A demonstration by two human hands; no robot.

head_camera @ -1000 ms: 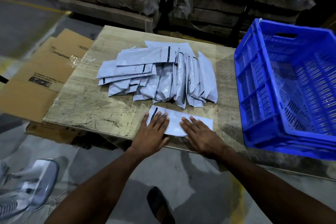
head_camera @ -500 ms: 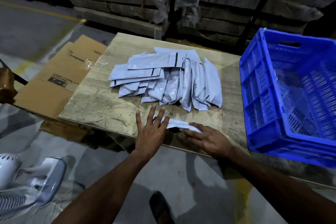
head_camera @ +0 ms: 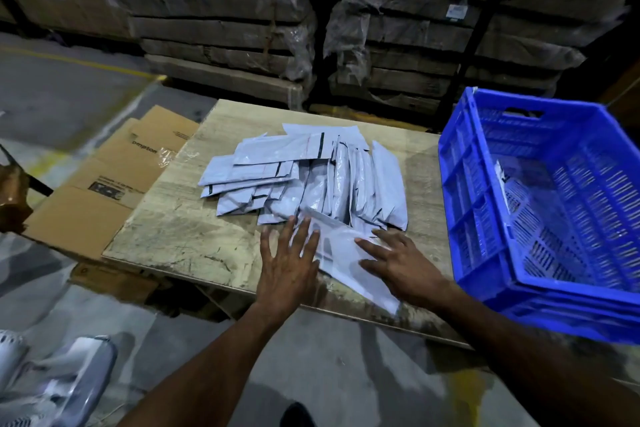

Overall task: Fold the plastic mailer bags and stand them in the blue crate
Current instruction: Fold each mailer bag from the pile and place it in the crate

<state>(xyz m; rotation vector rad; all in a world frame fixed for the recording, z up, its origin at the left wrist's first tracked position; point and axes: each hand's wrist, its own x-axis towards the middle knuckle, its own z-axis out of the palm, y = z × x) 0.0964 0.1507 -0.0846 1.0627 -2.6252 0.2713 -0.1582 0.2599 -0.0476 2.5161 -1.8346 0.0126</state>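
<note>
A heap of grey plastic mailer bags (head_camera: 304,173) lies on the wooden table top (head_camera: 194,236). One pale mailer (head_camera: 343,253) lies slanted at the table's near edge, blurred by motion. My left hand (head_camera: 287,263) rests flat on its left end with fingers spread. My right hand (head_camera: 401,263) lies on its right part, fingers stretched toward the left; whether it grips the mailer is unclear. The blue crate (head_camera: 464,191) stands at the right of the table, and something pale (head_camera: 502,180) leans inside against its left wall.
Flattened cardboard boxes (head_camera: 104,184) lie on the floor left of the table. A white fan (head_camera: 52,385) sits at the bottom left. Wrapped stacked pallets (head_camera: 381,28) stand behind the table. A dark shoe (head_camera: 298,414) shows below.
The mailer under my hands has turned from lying sideways along the edge to a slant. Both hands shifted toward the heap. The camera tilted up.
</note>
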